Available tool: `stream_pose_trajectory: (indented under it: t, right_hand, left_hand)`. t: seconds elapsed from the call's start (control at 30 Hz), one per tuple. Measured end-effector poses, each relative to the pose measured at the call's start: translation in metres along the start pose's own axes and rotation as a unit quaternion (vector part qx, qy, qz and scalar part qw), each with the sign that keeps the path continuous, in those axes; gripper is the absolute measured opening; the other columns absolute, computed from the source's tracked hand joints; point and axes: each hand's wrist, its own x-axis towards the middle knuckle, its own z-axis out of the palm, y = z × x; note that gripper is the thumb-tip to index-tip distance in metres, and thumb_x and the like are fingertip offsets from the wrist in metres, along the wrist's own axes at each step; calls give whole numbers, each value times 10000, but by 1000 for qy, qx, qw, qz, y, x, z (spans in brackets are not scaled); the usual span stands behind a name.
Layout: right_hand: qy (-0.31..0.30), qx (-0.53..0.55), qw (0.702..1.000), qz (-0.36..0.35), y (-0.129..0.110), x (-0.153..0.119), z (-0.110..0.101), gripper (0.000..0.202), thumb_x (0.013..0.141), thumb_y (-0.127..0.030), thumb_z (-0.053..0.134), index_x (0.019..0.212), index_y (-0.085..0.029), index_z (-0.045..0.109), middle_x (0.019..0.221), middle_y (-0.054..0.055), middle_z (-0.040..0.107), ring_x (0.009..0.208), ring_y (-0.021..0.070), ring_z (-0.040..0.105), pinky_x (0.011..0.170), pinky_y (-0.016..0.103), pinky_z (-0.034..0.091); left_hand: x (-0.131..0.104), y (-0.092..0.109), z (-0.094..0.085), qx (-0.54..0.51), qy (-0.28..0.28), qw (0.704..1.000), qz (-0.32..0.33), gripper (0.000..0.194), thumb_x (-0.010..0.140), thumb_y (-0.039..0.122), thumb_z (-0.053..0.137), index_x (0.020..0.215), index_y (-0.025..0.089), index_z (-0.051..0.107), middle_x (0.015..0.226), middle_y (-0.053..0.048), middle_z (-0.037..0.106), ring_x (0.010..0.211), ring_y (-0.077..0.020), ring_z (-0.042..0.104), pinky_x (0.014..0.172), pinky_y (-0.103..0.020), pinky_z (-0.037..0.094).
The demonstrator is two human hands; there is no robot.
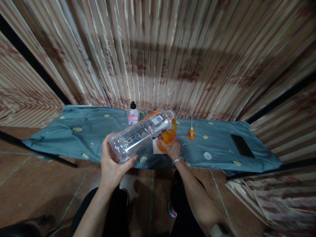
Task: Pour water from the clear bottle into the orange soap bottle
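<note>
A clear bottle [139,135] is held above the tabletop [93,131] by the left hand [113,164], its base end grasped between the thumb and fingers. It is slanted, with the neck pointed away to the right, at the top of an orange bottle [170,135]; whether the two are touching cannot be told. The orange bottle is gripped around its near side by the fingers of the right hand [172,148], above whose wrist a bracelet [177,160] is worn. Behind the clear bottle, a black-capped bottle [133,118] is stood upright. To the right, an orange pump [191,132] with a thin tube, a white disc [207,155] and a dark phone [242,146] are set out on the patterned cloth.
</note>
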Motion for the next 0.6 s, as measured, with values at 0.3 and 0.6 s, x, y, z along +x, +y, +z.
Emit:
stream_pose_trajectory:
  t: [0.3,0.6]
  right_hand:
    - [-20,-16,1000,17,-6,0,-4,758,766,-517,830,1370,-151,553,1107,170,820,1050,381,809,911,514,667]
    - [-2,-35,999,7,-3,-1,-1,794,756,-542,833,1377,-127,562,1077,163,834,990,367,816,857,480,663]
  left_hand:
    - [0,-1,-1,6,0,1000,-2,939,529,498,979,1304,211,532,1202,-126,714,1080,-330,772,930,-461,654]
    - [0,-1,-2,12,-1,1000,12,879,557,426,953,1294,200,530,1208,-129,715,1071,-319,772,928,-447,647]
